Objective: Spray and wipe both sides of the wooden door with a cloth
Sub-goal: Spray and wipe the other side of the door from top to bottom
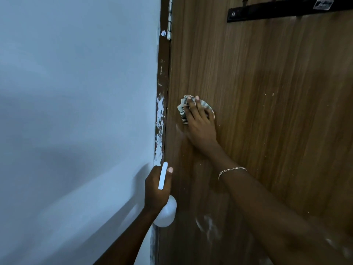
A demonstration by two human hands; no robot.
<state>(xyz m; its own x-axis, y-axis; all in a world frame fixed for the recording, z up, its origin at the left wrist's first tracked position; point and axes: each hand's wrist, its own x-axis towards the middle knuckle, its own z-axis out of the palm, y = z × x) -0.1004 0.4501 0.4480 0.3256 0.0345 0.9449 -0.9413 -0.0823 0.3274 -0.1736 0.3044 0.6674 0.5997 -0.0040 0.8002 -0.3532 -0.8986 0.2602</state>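
The wooden door fills the right half of the view, its hinge edge meeting the frame near the centre. My right hand presses a crumpled striped cloth flat against the door, close to the hinge side at mid height. Lower down, my left hand grips a white spray bottle by its neck, with the white trigger showing above my fingers. The bottle sits right at the door's hinge edge. White smears mark the door low down, under my right forearm.
A pale wall takes up the left half. The brown door frame between wall and door carries white paint blotches and a hinge near the top. A black hook rail is screwed to the door at the upper right.
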